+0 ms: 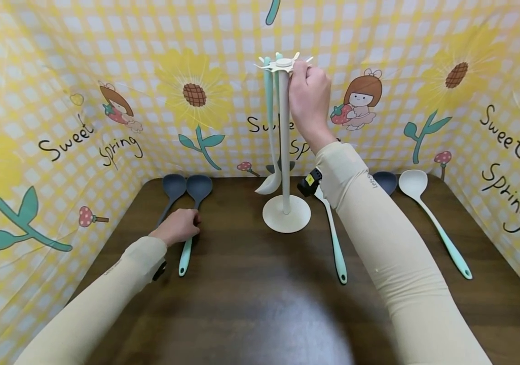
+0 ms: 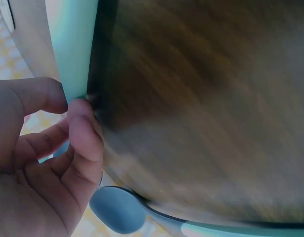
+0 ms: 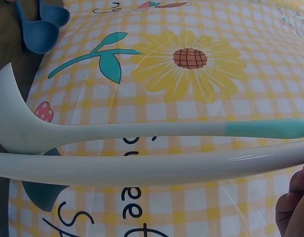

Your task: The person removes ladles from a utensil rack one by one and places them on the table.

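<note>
My left hand pinches the mint handle of a dark-blue spoon between thumb and fingers at the table's left. Beside it lies another dark-blue spoon, its handle partly behind that hand. At the top of a cream utensil stand, my right hand grips the stand by its hook ring; the fingertips are partly hidden. A white ladle with a mint handle hangs from the stand's left. Behind the pole hangs a second mint-handled utensil with a dark head, mostly covered.
A mint-handled utensil lies right of the stand's base, its head hidden by my right wrist. Farther right are a dark-blue utensil head and a white spoon. Checked yellow cloth walls the brown table at back and sides.
</note>
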Demonstrator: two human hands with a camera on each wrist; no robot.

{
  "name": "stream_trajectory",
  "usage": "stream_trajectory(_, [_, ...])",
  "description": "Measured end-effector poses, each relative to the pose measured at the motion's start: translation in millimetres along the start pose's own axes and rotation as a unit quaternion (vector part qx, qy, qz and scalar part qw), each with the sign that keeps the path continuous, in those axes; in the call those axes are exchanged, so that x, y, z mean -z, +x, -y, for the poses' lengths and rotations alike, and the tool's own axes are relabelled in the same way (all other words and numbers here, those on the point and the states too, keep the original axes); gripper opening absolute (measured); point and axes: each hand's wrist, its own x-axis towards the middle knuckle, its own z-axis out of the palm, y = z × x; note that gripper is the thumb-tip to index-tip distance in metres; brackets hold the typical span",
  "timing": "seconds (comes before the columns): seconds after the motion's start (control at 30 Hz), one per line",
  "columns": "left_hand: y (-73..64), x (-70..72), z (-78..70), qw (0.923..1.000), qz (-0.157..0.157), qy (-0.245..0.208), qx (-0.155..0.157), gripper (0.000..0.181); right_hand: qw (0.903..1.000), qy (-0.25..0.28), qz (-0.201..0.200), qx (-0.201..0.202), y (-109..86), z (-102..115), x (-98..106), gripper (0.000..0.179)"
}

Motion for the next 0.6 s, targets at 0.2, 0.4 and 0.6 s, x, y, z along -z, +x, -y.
stream_trajectory(0.2, [-0.9,-0.4,6.2,1.0,-0.002,0.005,0.0,0.019,1.0,-0.002,-0.005,0.007,-1.2,-0.3,-0.5,0.05])
stream_trajectory(0.4, [-4.6,2.1,7.2,0.9997,-0.013,0.017,-0.014,0.017,1.0,0.006,-0.001,0.005,-1.4,-0.3,-0.9,0.05])
stream_trajectory(0.6, [-7.9,3.7,11.6,0.9991,-0.011,0.039,-0.012,0.019,1.0,0.006,-0.004,0.006,-2.7,-1.2,-0.8,0.05])
